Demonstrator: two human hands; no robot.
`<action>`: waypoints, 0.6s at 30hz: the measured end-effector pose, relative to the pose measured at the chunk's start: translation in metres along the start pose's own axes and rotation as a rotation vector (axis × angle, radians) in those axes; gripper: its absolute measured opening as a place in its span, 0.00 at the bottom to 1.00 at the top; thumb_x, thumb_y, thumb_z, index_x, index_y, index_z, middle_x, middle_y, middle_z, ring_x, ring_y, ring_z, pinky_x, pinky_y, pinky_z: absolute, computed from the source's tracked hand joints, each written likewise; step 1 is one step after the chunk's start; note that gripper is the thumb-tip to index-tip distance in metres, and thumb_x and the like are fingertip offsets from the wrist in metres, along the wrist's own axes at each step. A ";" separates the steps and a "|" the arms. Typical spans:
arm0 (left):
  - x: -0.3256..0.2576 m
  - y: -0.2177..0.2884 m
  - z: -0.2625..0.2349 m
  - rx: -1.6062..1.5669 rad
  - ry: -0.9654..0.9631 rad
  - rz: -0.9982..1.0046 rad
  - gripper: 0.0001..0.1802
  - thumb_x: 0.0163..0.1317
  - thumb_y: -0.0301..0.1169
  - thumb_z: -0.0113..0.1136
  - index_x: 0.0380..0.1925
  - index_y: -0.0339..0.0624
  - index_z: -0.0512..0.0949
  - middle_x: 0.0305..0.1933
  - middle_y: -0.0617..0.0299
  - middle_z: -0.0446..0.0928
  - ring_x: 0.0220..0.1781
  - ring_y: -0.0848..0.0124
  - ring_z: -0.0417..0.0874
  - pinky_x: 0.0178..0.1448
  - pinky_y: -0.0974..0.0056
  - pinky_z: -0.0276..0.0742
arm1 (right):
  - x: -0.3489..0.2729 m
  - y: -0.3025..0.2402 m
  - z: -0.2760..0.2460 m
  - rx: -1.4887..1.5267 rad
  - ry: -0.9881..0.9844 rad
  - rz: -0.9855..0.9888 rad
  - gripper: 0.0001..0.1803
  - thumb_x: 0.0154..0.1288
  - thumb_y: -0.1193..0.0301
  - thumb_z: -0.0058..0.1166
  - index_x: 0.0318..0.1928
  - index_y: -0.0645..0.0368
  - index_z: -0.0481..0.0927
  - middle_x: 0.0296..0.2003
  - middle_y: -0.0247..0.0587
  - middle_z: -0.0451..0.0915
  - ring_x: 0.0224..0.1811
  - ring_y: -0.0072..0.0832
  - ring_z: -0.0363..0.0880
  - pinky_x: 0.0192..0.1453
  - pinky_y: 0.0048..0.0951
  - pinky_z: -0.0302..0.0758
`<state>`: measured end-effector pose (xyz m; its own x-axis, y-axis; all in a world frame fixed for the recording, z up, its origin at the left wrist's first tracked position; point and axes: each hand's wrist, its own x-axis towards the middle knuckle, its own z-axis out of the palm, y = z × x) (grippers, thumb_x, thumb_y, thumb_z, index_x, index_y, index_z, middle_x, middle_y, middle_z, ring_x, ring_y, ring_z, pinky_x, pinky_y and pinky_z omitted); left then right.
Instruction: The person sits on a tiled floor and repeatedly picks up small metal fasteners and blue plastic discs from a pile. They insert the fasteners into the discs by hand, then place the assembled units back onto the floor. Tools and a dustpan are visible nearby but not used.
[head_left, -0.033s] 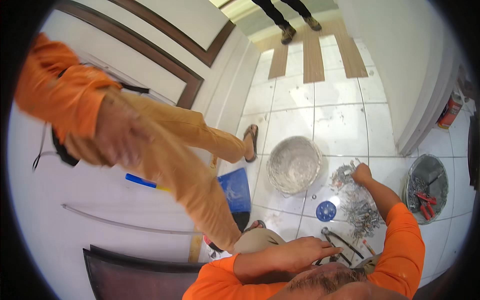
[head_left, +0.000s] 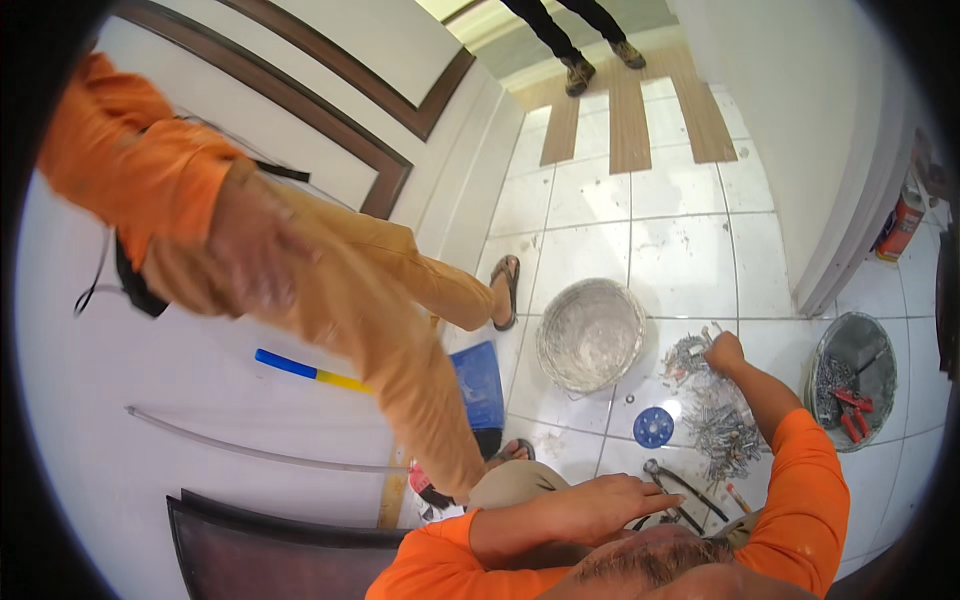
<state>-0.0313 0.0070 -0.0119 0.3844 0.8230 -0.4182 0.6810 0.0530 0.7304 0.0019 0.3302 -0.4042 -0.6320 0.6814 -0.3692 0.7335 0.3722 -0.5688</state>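
My right hand (head_left: 725, 353) reaches down to a small heap of mixed metal bits (head_left: 688, 362) on the tiles. Its fingers look closed, and small pale pieces show at their tips; what they grip, if anything, I cannot make out. Just nearer lies a larger pile of screws or nails (head_left: 722, 435), with a blue perforated disc (head_left: 653, 427) to its left. My left hand (head_left: 612, 507) lies across in front of me, fingers stretched out, holding nothing visible. Beyond its fingertips are dark-handled pincers (head_left: 688, 487), partly hidden, and a small orange-and-white stick (head_left: 738, 497).
A grey-crusted basin (head_left: 590, 335) stands left of the heaps. On the right, a bucket (head_left: 880, 375) holds metal bits and red-handled pliers (head_left: 853, 412). A person in tan trousers (head_left: 400, 370) stands at left, near a blue dustpan (head_left: 478, 385). Wood planks (head_left: 630, 125) lie farther off near another person's shoes.
The view has shifted slightly. The standing person's leg has moved a little, and more of the blue-and-yellow handle shows beside it. My hands keep nearly the same places.
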 end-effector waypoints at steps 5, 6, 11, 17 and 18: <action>0.006 -0.019 -0.009 -0.097 0.135 -0.037 0.40 0.66 0.35 0.70 0.76 0.40 0.67 0.65 0.42 0.78 0.60 0.43 0.82 0.65 0.50 0.77 | 0.022 0.013 -0.019 0.164 -0.021 -0.025 0.19 0.58 0.63 0.63 0.36 0.72 0.85 0.31 0.58 0.87 0.28 0.51 0.87 0.35 0.47 0.83; 0.006 -0.029 -0.003 -0.115 0.243 0.030 0.35 0.71 0.38 0.68 0.75 0.40 0.69 0.64 0.46 0.80 0.60 0.50 0.84 0.65 0.55 0.79 | 0.017 0.001 -0.018 0.370 -0.088 0.078 0.18 0.59 0.63 0.62 0.37 0.70 0.85 0.28 0.54 0.85 0.24 0.47 0.83 0.31 0.47 0.80; 0.042 -0.070 -0.019 -0.996 0.556 -0.199 0.36 0.80 0.51 0.54 0.76 0.37 0.65 0.71 0.53 0.74 0.65 0.65 0.80 0.70 0.57 0.77 | -0.015 -0.047 -0.064 0.902 -0.363 0.174 0.12 0.63 0.67 0.56 0.38 0.62 0.87 0.21 0.40 0.77 0.13 0.30 0.67 0.17 0.41 0.65; 0.105 -0.078 -0.084 -1.656 0.942 -0.351 0.43 0.79 0.62 0.46 0.77 0.39 0.59 0.70 0.48 0.71 0.70 0.58 0.74 0.75 0.51 0.69 | -0.118 -0.170 -0.181 0.545 -0.109 -0.672 0.15 0.65 0.65 0.54 0.40 0.63 0.87 0.26 0.47 0.84 0.26 0.40 0.82 0.33 0.40 0.79; 0.115 -0.084 -0.091 -1.747 0.950 -0.254 0.42 0.79 0.62 0.45 0.77 0.39 0.60 0.69 0.48 0.72 0.70 0.56 0.74 0.76 0.50 0.69 | -0.141 -0.187 -0.200 0.439 -0.063 -0.713 0.15 0.64 0.65 0.55 0.40 0.63 0.87 0.27 0.49 0.85 0.29 0.43 0.84 0.37 0.42 0.80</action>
<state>-0.1010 0.1480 -0.0724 -0.3950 0.6587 -0.6404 -0.7966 0.1017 0.5959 0.0038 0.2902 -0.0983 -0.9299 0.3339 0.1544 -0.0031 0.4127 -0.9109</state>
